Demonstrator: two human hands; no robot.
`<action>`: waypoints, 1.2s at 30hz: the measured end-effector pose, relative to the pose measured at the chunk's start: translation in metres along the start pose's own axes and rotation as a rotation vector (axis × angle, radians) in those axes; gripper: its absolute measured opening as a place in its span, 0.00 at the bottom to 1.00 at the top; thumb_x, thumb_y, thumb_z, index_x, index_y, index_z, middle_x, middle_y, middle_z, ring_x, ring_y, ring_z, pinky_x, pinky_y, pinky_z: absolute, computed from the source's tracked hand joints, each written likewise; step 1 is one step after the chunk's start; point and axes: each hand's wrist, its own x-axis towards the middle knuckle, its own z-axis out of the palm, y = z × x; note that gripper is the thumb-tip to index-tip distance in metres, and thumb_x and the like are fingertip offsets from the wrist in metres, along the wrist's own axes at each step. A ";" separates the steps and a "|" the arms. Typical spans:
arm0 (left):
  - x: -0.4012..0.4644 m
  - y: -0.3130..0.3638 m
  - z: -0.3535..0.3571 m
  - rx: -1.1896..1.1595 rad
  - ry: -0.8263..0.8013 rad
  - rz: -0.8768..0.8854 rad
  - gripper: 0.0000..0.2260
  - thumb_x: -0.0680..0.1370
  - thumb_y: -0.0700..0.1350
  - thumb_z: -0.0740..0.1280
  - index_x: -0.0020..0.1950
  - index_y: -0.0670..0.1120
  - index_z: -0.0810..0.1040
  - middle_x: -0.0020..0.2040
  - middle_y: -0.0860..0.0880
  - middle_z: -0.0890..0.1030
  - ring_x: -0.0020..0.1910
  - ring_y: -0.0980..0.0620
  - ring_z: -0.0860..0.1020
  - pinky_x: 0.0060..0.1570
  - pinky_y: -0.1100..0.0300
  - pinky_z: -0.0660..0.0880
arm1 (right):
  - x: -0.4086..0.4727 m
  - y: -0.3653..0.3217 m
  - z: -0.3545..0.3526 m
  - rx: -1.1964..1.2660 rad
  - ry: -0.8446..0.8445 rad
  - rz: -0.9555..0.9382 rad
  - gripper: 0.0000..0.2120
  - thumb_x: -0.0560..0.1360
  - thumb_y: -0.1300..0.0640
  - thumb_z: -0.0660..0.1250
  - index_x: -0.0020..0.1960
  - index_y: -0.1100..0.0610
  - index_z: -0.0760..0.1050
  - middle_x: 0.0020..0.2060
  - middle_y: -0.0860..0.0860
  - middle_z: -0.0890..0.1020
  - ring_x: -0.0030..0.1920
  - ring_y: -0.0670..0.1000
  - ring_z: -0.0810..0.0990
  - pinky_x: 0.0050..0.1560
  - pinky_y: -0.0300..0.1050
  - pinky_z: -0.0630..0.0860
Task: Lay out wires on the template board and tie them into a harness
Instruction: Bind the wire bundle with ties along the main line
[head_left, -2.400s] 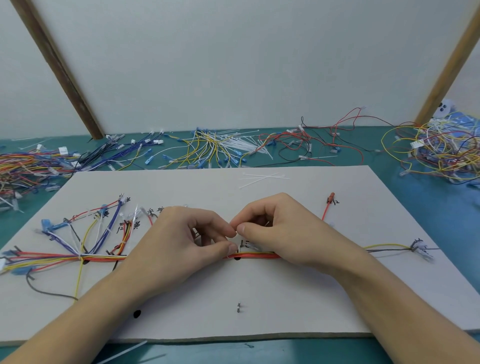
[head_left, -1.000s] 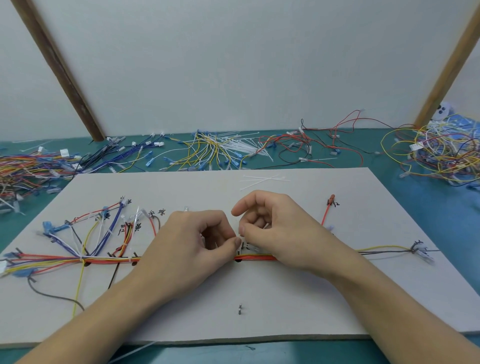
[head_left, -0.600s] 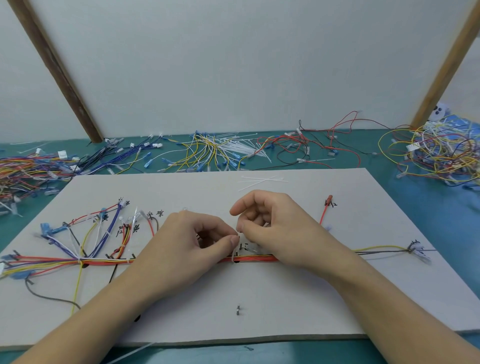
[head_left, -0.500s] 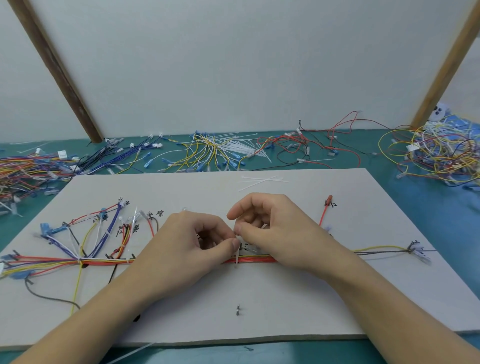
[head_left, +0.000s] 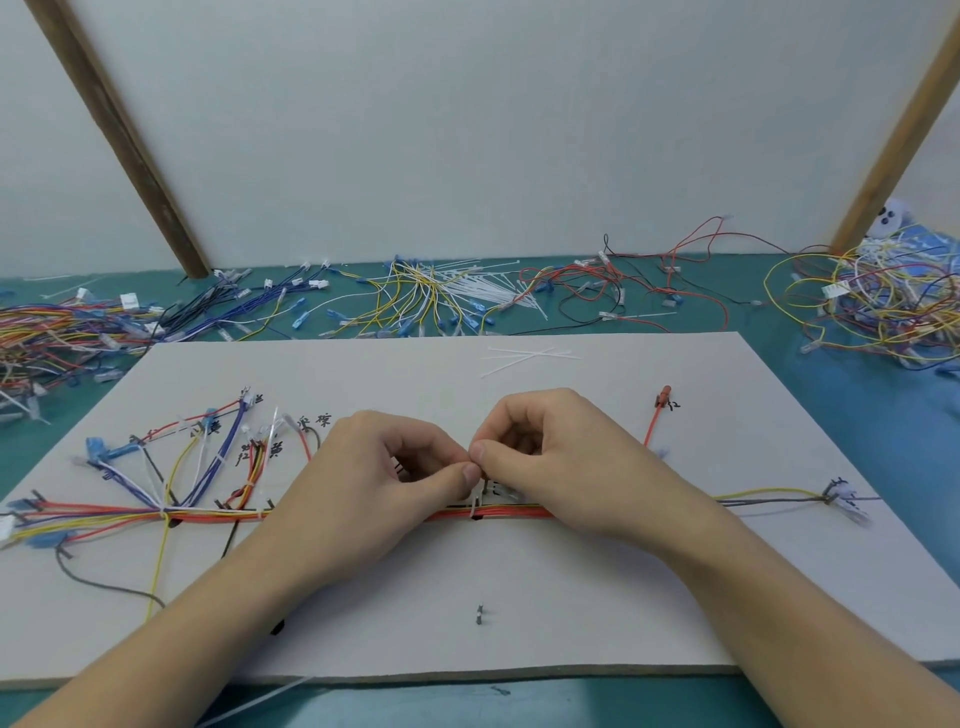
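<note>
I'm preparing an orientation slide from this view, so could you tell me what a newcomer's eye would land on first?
First, the two hands, left hand and right hand, meeting fingertip to fingertip at the middle of the white template board, pinching a white cable tie over the red-orange wire bundle. Next, the fan of coloured wires on the board's left, and the loose wire heaps on the teal table behind.
</note>
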 end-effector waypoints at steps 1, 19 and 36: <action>0.000 0.000 -0.001 -0.007 -0.006 -0.013 0.04 0.77 0.48 0.75 0.42 0.54 0.87 0.36 0.53 0.86 0.29 0.61 0.74 0.31 0.69 0.68 | 0.000 0.000 0.000 -0.012 0.005 -0.010 0.05 0.76 0.53 0.70 0.42 0.51 0.82 0.33 0.44 0.84 0.34 0.41 0.79 0.37 0.41 0.75; 0.001 0.003 -0.008 -0.058 -0.099 -0.049 0.05 0.77 0.47 0.75 0.42 0.54 0.88 0.33 0.53 0.84 0.26 0.62 0.70 0.29 0.72 0.65 | -0.002 -0.006 0.001 -0.052 0.054 -0.101 0.06 0.78 0.55 0.69 0.42 0.51 0.80 0.37 0.47 0.85 0.37 0.46 0.82 0.39 0.40 0.77; 0.001 -0.001 -0.007 -0.032 -0.125 -0.009 0.04 0.77 0.47 0.75 0.43 0.54 0.88 0.33 0.52 0.84 0.28 0.61 0.70 0.30 0.69 0.66 | -0.002 -0.006 -0.005 0.059 0.020 -0.032 0.04 0.78 0.54 0.72 0.45 0.52 0.83 0.38 0.49 0.86 0.38 0.49 0.82 0.39 0.46 0.79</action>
